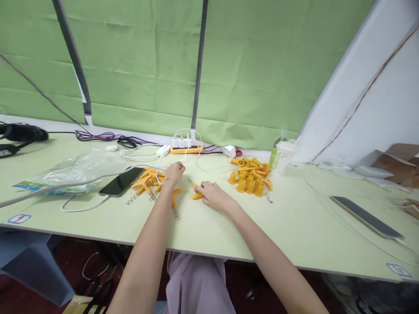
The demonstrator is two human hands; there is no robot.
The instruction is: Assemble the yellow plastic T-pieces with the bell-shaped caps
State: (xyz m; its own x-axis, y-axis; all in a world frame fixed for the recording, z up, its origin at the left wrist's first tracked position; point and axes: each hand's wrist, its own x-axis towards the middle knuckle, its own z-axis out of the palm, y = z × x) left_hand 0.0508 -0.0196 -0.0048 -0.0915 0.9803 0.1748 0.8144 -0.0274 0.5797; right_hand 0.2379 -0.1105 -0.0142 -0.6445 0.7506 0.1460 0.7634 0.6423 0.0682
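Note:
My right hand [212, 195] rests low over the table, its fingers closed on a yellow-handled corkscrew [197, 196] whose metal spiral points up and left. Further left, my left hand [175, 171] has its fingertips pinched at a thin white cable [184, 159]. Under and beside my left forearm lies a pile of yellow corkscrews [147, 181] with metal spirals; one single corkscrew [175, 203] lies just right of the forearm. To the right of both hands stands a heap of yellow bell-shaped plastic pieces [250, 185], with longer yellow parts behind them.
An orange power strip [186, 150] with white plugs lies at the back. A black phone [121, 182] and a clear plastic bag [88, 168] are on the left. At right are a white cup [284, 157] and another phone [366, 216]. White cables cross the table [209, 235].

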